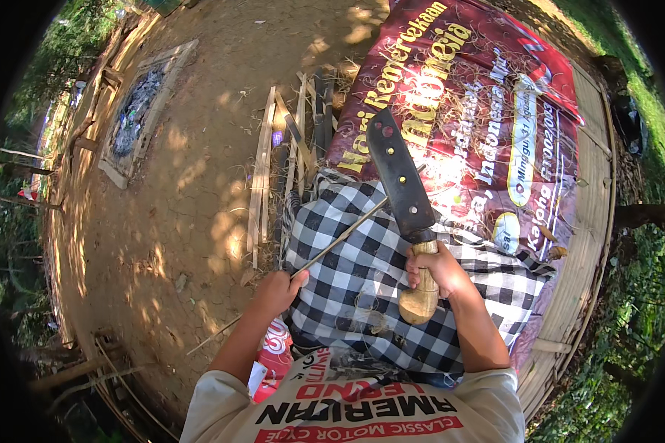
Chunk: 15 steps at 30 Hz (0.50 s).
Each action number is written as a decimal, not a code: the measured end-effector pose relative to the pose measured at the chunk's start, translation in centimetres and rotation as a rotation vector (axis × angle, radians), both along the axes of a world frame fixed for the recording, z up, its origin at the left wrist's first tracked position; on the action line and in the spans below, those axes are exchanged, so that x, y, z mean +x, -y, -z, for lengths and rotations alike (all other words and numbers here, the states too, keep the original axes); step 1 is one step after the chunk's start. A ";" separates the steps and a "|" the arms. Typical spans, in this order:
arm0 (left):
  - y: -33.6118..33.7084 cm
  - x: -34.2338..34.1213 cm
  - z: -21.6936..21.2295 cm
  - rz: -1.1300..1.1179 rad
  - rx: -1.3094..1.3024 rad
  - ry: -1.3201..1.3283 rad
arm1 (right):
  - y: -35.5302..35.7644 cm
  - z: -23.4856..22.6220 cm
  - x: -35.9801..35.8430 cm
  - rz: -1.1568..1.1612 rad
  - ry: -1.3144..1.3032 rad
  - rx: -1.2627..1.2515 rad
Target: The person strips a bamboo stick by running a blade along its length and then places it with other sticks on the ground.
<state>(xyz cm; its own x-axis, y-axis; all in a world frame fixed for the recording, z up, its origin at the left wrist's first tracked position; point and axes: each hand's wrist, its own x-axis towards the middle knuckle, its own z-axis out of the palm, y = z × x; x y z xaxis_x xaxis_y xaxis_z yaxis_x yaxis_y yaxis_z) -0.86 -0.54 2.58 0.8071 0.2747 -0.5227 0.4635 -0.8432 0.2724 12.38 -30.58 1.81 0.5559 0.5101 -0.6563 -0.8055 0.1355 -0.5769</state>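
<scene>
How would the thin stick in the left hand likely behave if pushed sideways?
The thin stick is probably light, being so slender for its length. It looks fairly stiff, extending nearly straight from the left hand without obvious sagging. Pushed near one end, it might flex slightly, given that slimness.

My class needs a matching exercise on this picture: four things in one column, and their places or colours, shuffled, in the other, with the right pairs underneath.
Things
1. Broad knife
2. Thin stick
3. Checked cloth
4. Printed banner

Places or colours
A. Mostly maroon
B. In the left hand
C. Black and white
D. In the right hand

Right pairs: 1-D, 2-B, 3-C, 4-A
</scene>
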 end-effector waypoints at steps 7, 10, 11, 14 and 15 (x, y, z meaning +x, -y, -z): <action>-0.1 -0.3 0.9 0.026 0.029 0.079 | 1.6 -2.7 1.2 -0.003 -0.030 0.029; 0.0 -0.2 1.3 0.028 0.038 0.107 | 0.5 -1.5 0.2 0.029 -0.031 0.002; 0.0 -0.1 1.4 0.031 0.037 0.105 | 0.2 -1.1 -0.3 0.021 -0.029 -0.023; -0.3 -1.0 1.4 0.071 0.075 0.116 | 0.9 -1.2 -1.3 -0.065 0.048 -0.064; -0.2 -0.7 1.4 0.067 0.078 0.138 | 1.4 -1.9 -0.6 -0.080 0.048 -0.077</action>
<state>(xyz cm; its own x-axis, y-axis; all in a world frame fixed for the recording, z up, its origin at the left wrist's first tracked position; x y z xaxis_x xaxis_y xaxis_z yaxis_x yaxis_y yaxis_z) -1.60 -0.29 1.20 0.8873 0.2535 -0.3853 0.3686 -0.8918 0.2623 11.81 -32.02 3.71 0.5475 0.5032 -0.6686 -0.7830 0.0261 -0.6215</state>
